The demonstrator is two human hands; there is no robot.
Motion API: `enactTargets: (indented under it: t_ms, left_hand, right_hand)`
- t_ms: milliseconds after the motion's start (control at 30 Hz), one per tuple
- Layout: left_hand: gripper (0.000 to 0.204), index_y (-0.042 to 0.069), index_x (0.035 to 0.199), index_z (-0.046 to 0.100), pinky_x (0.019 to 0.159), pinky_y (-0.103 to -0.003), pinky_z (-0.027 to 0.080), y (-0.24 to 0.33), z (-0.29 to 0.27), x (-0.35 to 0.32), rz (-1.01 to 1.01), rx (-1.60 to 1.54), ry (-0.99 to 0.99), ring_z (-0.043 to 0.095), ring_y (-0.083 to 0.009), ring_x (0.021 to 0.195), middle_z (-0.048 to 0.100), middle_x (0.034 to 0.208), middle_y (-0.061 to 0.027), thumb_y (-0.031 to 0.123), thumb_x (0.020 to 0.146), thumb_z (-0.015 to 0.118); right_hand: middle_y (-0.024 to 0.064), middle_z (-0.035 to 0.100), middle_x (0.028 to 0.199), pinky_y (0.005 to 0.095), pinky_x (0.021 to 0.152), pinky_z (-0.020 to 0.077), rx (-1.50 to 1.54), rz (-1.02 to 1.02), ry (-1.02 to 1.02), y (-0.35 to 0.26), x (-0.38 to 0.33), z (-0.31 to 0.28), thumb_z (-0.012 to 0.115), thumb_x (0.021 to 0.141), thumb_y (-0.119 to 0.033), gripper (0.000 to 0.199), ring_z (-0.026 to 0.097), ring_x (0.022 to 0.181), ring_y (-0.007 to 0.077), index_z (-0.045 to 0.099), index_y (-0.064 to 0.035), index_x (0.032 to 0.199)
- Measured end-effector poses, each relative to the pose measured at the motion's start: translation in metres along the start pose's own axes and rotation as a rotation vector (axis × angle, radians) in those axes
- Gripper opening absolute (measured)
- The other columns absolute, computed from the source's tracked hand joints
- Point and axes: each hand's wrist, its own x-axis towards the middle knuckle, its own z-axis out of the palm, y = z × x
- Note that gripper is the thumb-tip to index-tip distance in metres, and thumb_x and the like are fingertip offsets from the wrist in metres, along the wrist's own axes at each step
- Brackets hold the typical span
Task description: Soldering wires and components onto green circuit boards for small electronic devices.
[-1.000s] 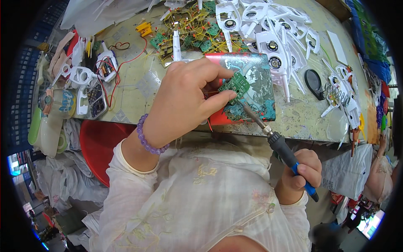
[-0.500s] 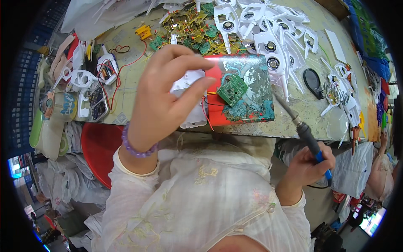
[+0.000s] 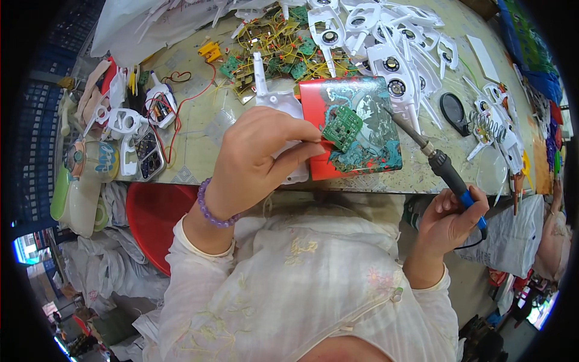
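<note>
On the red box (image 3: 311, 108): board (image 3: 342, 128) is lying askew.
Left hand (image 3: 259, 151): thumb and finger are forming a narrow pinch at the board's left edge; cannot tell whether they are gripping anything.
Right hand (image 3: 449, 214): is holding the iron (image 3: 443, 168), its tip staying clear of the board.
Board handling: probably light, stiff, fragile at its joints; bare edges are offering the safest hold.

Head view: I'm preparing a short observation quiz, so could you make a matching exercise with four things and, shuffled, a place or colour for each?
Things
1. soldering iron
2. bead bracelet
3. circuit board
4. red basin

Places or colours
A. below the edge of the table
B. green, near the fingertips of the left hand
C. in the right hand
D. purple

Pairs: 1-C, 2-D, 3-B, 4-A
</note>
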Motion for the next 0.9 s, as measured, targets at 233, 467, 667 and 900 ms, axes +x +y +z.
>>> enactTargets:
  t_ms: [233, 467, 667, 900]
  left_hand:
    - [0.020, 0.007, 0.083, 0.068, 0.066, -0.032, 0.041, 0.004, 0.007, 0.010, 0.178, 0.190, 0.005, 0.059, -0.0181, 0.068, 0.064, 0.075, -0.0023, 0.002, 0.065, 0.075]
    - [0.016, 0.004, 0.077, 0.063, 0.071, -0.035, 0.051, 0.011, 0.017, 0.026, 0.209, 0.199, -0.058, 0.064, -0.0223, 0.080, 0.064, 0.083, -0.0059, -0.003, 0.065, 0.070]
    - [0.014, 0.002, 0.074, 0.060, 0.073, -0.033, 0.055, 0.018, 0.018, 0.029, 0.170, 0.274, -0.169, 0.065, -0.0269, 0.095, 0.066, 0.090, -0.0082, -0.004, 0.066, 0.068]
    - [0.014, 0.001, 0.077, 0.059, 0.071, -0.033, 0.055, 0.028, 0.015, 0.030, 0.155, 0.391, -0.251, 0.066, -0.0266, 0.094, 0.065, 0.091, -0.0095, -0.002, 0.068, 0.069]
  right_hand:
    - [0.0077, 0.050, 0.075, 0.0207, 0.045, 0.0385, -0.036, -0.065, -0.104, -0.001, -0.002, -0.001, 0.050, 0.093, -0.043, 0.037, 0.043, 0.055, 0.0098, 0.053, -0.0065, 0.101]
    - [0.0066, 0.050, 0.075, 0.0187, 0.043, 0.0357, -0.102, -0.150, -0.145, -0.005, 0.000, -0.002, 0.052, 0.092, -0.045, 0.039, 0.042, 0.054, 0.0093, 0.055, -0.0060, 0.098]
    - [0.0042, 0.044, 0.072, 0.0213, 0.046, 0.0325, -0.169, -0.310, -0.327, -0.012, 0.006, -0.015, 0.048, 0.095, -0.043, 0.036, 0.039, 0.056, 0.0105, 0.055, -0.0075, 0.100]
    - [0.0058, 0.046, 0.072, 0.0240, 0.048, 0.0352, -0.240, -0.466, -0.486, -0.018, 0.008, -0.018, 0.046, 0.095, -0.043, 0.036, 0.042, 0.057, 0.0136, 0.052, -0.0072, 0.096]
